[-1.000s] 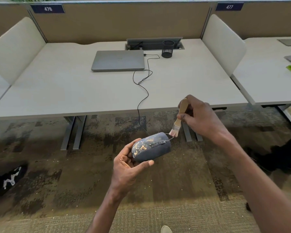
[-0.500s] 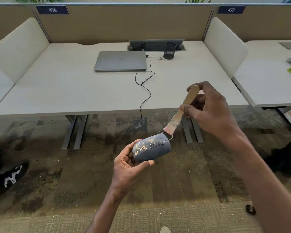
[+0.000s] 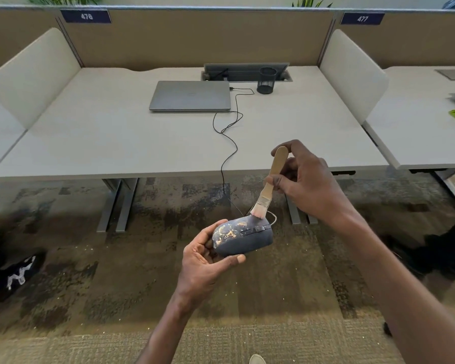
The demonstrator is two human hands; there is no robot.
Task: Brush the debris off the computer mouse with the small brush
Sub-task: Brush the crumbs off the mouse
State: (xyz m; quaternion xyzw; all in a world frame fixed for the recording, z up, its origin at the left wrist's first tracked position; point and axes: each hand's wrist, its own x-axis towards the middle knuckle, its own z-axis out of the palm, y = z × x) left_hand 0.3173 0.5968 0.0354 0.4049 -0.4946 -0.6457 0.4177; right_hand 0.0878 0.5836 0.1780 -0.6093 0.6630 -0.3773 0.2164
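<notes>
The left hand [image 3: 205, 261] is closed around the tail end of the computer mouse [image 3: 243, 239], holding it in the air above the carpet, in front of the bench [image 3: 116, 143] edge, its cable [image 3: 227, 143] running up over that edge toward the laptop [image 3: 191, 95]. The right hand [image 3: 307, 185] pinches the wooden handle of the small brush [image 3: 269, 185]. Over the last second the brush has swung from a low, flat angle to nearly upright, and its bristles now touch the mouse's front near the scroll wheel. Pale debris [image 3: 227, 233] remains at the mouse's rear, away from the bristles, so the cleaning looks only partly done.
</notes>
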